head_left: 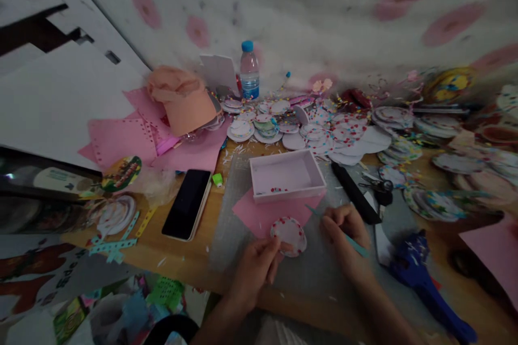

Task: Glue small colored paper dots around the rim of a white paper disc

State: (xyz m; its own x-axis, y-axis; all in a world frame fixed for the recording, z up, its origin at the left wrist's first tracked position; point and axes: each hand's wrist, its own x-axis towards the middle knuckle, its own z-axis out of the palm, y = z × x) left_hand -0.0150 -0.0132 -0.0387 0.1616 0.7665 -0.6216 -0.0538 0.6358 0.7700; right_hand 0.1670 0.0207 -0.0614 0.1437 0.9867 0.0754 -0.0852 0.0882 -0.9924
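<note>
Between the thumb and fingers of my left hand [259, 261] is a small round white disc [292, 234] with red dots along its rim, held over the grey mat. My right hand [346, 234] is closed around slim teal tweezers [356, 247]; their thin tip points left, above a pink sheet [259, 215] and apart from the disc. Just beyond both hands stands a shallow white box [289, 194], resting partly on that sheet. A few tiny red bits [278, 190] lie inside the box.
Many decorated round discs [315, 132] are heaped along the back. A water bottle [250, 73] stands behind them. On the left lie a phone [187, 205], an orange cap [184, 102] and pink sheets [121, 140]. A black bar [356, 194], keys [380, 188] and a blue glue gun [424, 280] lie right.
</note>
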